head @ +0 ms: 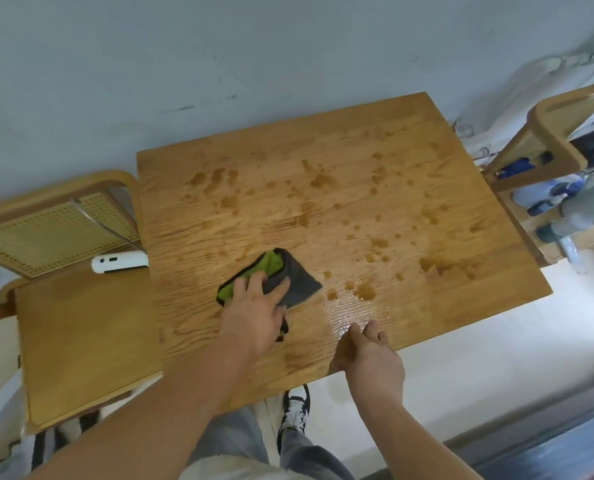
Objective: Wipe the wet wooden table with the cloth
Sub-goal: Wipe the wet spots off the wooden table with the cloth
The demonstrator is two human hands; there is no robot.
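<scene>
The wooden table [410, 140] fills the middle of the view, spotted with dark water blotches and a shiny wet patch [354, 306] near its front edge. A folded cloth [302, 282], grey outside and green inside, lies flat on the table left of centre. My left hand [254, 313] presses down on the cloth with fingers spread over it. My right hand [368, 355] rests at the table's front edge, fingers curled loosely, touching the wet wood and holding nothing.
A wooden chair with a cane back [56, 230] stands at the table's left, with a white device [119, 262] on its seat. Another chair [552, 157] at the right holds bottles [545, 206]. A grey wall lies behind. My shoe [295, 410] shows below.
</scene>
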